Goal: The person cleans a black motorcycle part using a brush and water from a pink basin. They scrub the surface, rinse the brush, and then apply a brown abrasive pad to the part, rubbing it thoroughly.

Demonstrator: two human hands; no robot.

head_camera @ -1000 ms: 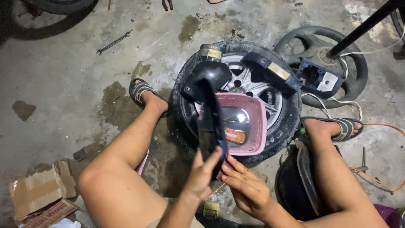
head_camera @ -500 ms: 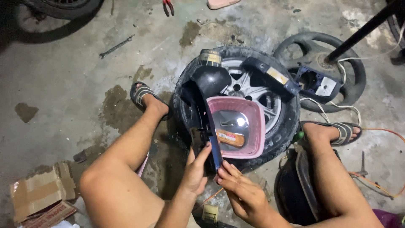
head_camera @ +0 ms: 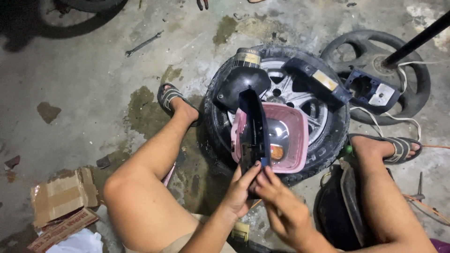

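Brown cardboard (head_camera: 63,194) lies torn on the grey floor at the far left, and a thin metal wrench (head_camera: 143,43) lies farther up, well apart from the hands. Next comes the person's bent leg, with a sandal (head_camera: 171,96) on the foot, just beside a black tyre with a silver wheel (head_camera: 300,96).

The left hand (head_camera: 241,189) is closed around the bottom end of a long dark plastic panel (head_camera: 254,126). The right hand (head_camera: 281,206) touches the same end from the other side, fingers curled on it. So both hands grasp the panel, and the left one is a bit nearer to it. The panel stands on its edge, and its long side runs straight up and away from the hands, over the tyre.

A pink tub (head_camera: 293,136) sits on the wheel, touching the panel's right side, so it is in the way on that side. A black round cover (head_camera: 241,84) sits at the panel's far end. At the far right lie a second tyre (head_camera: 412,100) and white wires (head_camera: 375,117).
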